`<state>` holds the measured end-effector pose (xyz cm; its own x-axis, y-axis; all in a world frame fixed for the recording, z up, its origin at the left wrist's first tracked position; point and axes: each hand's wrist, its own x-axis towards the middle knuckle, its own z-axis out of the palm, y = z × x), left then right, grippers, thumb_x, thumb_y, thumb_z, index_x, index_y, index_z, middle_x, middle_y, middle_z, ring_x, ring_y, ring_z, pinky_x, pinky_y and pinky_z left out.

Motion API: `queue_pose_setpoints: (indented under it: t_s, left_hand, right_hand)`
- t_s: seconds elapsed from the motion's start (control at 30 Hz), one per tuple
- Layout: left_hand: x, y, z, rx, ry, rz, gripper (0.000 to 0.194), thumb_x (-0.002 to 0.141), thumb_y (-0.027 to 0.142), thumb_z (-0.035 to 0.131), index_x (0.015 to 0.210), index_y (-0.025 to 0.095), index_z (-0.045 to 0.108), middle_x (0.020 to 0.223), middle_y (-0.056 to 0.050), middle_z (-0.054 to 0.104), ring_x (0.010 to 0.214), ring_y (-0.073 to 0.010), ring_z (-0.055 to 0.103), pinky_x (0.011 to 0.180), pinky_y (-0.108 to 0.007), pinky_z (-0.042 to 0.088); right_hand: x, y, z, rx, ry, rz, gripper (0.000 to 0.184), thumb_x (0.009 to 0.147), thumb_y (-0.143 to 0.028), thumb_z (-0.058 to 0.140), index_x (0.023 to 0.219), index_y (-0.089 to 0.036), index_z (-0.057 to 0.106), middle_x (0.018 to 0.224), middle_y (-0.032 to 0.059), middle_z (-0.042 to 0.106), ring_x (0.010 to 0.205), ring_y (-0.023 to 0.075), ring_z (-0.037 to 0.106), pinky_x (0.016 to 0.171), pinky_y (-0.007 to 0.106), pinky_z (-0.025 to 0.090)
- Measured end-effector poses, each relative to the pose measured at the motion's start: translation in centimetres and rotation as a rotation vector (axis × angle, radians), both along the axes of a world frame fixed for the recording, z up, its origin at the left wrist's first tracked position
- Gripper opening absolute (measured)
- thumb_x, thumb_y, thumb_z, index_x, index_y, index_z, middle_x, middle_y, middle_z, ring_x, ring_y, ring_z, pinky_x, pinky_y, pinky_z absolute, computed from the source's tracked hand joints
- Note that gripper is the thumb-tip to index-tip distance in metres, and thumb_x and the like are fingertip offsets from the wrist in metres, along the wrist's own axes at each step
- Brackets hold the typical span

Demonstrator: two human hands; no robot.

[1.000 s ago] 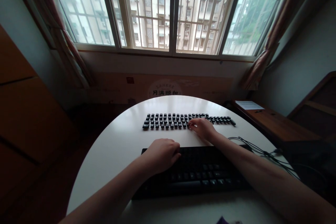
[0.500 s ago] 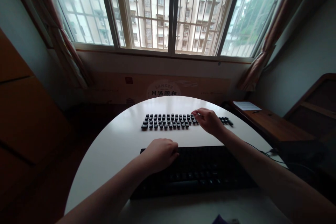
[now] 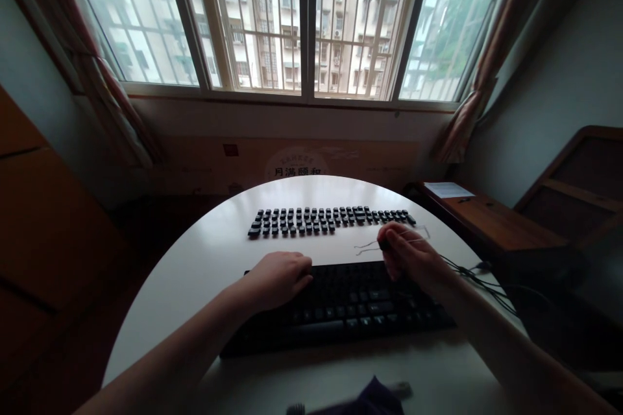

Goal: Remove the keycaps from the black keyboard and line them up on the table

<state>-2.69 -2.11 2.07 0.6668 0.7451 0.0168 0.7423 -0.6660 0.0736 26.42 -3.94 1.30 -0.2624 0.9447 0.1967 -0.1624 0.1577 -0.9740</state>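
Note:
A black keyboard [image 3: 335, 331] lies near me on the white round table. My left hand [image 3: 280, 277] rests over its far left part, fingers curled down on it; the fingertips are hidden. Over the keyboard's far right edge, my right hand [image 3: 403, 249] is closed on a thin wire keycap puller [image 3: 368, 248], its prongs pointing left. A small black keycap [image 3: 383, 244] shows at those fingertips. Beyond the keyboard, several loose black keycaps [image 3: 292, 222] stand in rows on the table.
Cables [image 3: 487, 282] run off the table's right edge. At the near edge lie a dark purple cloth [image 3: 374, 399] and a blurred brush-like thing [image 3: 296, 409]. A wooden side table [image 3: 501, 227] with a paper [image 3: 448, 190] stands at right, below the window [image 3: 311, 26].
My right hand has come back from the keycap rows to the keyboard's far right edge, and the wire puller now shows. My left hand stays on the keyboard. The view has shifted slightly.

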Motion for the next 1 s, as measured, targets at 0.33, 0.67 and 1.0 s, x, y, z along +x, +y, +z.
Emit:
queue_pose_setpoints:
  t_s: [0.33, 0.67, 1.0]
  left_hand:
    - [1.0, 0.8, 1.6, -0.130, 0.139, 0.040, 0.019, 0.091, 0.035, 0.051, 0.088, 0.021, 0.063, 0.087, -0.005, 0.070, 0.075, -0.0201, 0.063, 0.063, -0.028, 0.044]
    - [4.8, -1.3, 1.0, 0.015, 0.011, 0.146, 0.026, 0.094, 0.036, 0.048, 0.105, 0.017, 0.064, 0.111, -0.012, 0.067, 0.106, -0.0281, 0.061, 0.090, -0.038, 0.048]
    - [4.5, -2.1, -2.3, -0.134, -0.066, 0.148, 0.054, 0.100, 0.049, 0.038, 0.147, 0.023, 0.041, 0.158, -0.012, 0.033, 0.147, -0.0282, 0.026, 0.120, -0.049, 0.019]
  right_hand:
    - [-1.4, 0.3, -3.3, 0.007, -0.109, 0.223, 0.044, 0.091, -0.061, 0.053, 0.090, -0.017, 0.053, 0.057, -0.0059, 0.052, 0.041, 0.0079, 0.046, 0.037, 0.018, 0.036]
    - [-1.6, -0.5, -3.4, 0.087, -0.193, 0.169, 0.041, 0.097, -0.057, 0.042, 0.087, -0.018, 0.051, 0.050, -0.0082, 0.042, 0.039, 0.0081, 0.037, 0.037, 0.018, 0.027]
    - [-1.3, -0.9, -3.1, 0.129, -0.332, 0.216, 0.039, 0.101, -0.053, 0.038, 0.087, -0.019, 0.050, 0.055, -0.0074, 0.040, 0.046, 0.0084, 0.036, 0.044, 0.020, 0.028]
